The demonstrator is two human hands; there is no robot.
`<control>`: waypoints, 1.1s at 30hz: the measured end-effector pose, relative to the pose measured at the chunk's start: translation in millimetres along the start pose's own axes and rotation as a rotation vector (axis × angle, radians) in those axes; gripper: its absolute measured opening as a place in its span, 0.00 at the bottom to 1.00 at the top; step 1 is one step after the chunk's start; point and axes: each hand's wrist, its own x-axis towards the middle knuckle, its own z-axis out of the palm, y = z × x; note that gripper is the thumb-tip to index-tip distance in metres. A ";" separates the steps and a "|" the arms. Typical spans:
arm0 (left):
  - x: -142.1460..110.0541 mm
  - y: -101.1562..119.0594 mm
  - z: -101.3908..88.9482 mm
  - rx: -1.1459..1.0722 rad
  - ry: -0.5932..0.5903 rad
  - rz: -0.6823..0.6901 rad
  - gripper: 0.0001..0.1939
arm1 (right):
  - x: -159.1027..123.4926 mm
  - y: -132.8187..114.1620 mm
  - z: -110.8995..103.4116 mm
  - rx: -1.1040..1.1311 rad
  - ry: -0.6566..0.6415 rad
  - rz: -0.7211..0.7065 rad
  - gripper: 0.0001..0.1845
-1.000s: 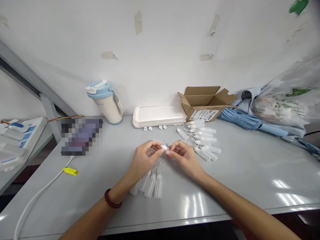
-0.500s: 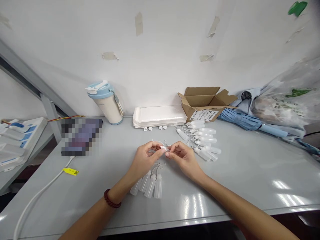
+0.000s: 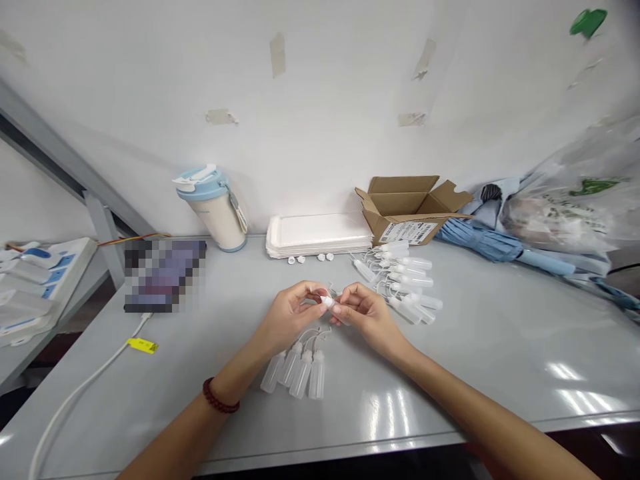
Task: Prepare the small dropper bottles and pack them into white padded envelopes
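far left of the open cardboard box (image 3: 413, 230), i see a dark device (image 3: 165, 277), blurred into blocks, then a blue-lidded tumbler (image 3: 215, 217). in front of the box and to its left, four translucent squeeze bottles (image 3: 300, 375) with thin tubes lie side by side. beyond them the left hand (image 3: 290, 313) pinches the white top of another squeeze bottle (image 3: 327, 302), also ahead of the box and left of it; the right hand (image 3: 369, 317) grips its body, mostly hidden by fingers. a heap of tubed bottles (image 3: 411, 281) lies just before the box; a folded blue umbrella (image 3: 483, 241) is at its right.
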 end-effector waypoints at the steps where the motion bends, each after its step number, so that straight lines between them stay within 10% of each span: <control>1: 0.1 -1.0 1.1 0.015 0.023 -0.008 0.10 | 0.2 -0.1 0.2 0.006 -0.005 0.003 0.15; 14: 1.9 6.8 3.4 0.017 0.231 -0.134 0.11 | 2.0 1.3 -2.8 -0.224 0.062 -0.018 0.17; 33: -1.8 9.4 5.1 0.057 0.135 -0.154 0.14 | 1.7 -4.9 -5.9 -0.158 0.039 0.033 0.16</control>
